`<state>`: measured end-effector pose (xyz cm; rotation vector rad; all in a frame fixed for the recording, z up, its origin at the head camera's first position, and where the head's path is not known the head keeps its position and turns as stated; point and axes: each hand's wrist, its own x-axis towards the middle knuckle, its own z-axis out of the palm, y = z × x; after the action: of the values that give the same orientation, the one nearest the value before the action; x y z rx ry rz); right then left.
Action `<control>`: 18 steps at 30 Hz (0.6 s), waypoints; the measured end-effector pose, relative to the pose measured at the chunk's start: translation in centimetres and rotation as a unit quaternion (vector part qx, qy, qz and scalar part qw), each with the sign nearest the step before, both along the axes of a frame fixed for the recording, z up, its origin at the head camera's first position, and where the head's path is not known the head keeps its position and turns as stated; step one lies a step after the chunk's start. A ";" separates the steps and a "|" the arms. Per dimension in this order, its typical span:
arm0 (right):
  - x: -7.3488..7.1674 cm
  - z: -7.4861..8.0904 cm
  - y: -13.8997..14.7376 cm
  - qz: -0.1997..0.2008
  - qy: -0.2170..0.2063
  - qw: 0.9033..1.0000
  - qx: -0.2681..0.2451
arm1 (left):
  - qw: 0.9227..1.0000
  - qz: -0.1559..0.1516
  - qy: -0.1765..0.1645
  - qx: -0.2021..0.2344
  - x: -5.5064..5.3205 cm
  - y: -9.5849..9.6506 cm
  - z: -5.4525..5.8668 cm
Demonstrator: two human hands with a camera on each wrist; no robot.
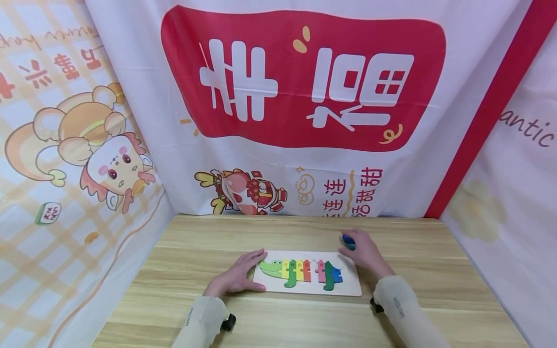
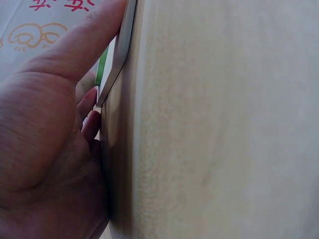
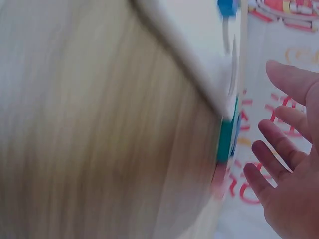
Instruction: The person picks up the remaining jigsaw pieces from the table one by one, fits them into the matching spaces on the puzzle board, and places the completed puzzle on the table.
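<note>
A pale wooden puzzle board (image 1: 309, 287) lies on the table with a crocodile puzzle on it. The green head (image 1: 271, 268) is at the left, followed by yellow, orange, pink, green and blue pieces. A bare gap shows between the orange and pink pieces. My left hand (image 1: 235, 274) holds the board's left end, thumb at the near corner and fingers at the far one. My right hand (image 1: 364, 251) hovers by the far right corner, fingers spread apart in the right wrist view. Beside it are blue and teal pieces (image 1: 348, 241); a teal piece (image 3: 226, 141) also shows beyond the board.
The wood-grain table (image 1: 296, 319) runs back to a white cloth (image 1: 300, 159) with red and white print. Patterned cloths hang at the left and right sides. A reddish piece (image 3: 219, 180) shows past the teal one in the right wrist view.
</note>
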<state>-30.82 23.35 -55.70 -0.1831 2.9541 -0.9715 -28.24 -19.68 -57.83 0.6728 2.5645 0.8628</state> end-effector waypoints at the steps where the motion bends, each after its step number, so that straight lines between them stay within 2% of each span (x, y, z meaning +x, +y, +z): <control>1: -0.1 -0.1 0.5 -0.001 0.011 1.000 0.007 | 1.000 0.000 0.000 -0.001 0.0 0.0 0.0; 6: -0.7 -0.9 2.4 -0.015 0.035 0.999 0.018 | 1.000 -0.001 0.000 -0.004 0.0 -0.1 -0.1; 9: -0.9 -1.3 3.5 -0.015 0.027 0.999 0.027 | 1.000 -0.003 0.000 -0.004 0.0 -0.1 0.0; 15: -1.0 -1.2 5.5 -0.020 -0.029 0.999 -0.005 | 1.000 -0.003 -0.002 -0.001 0.1 0.1 0.0; 18: -1.0 -1.1 6.1 -0.026 -0.054 0.998 -0.005 | 1.000 -0.002 0.000 0.000 0.1 0.0 0.0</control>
<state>-31.83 29.42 -56.84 -0.0525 2.8698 -0.9689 -28.19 -19.70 -57.85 0.6767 2.5626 0.8606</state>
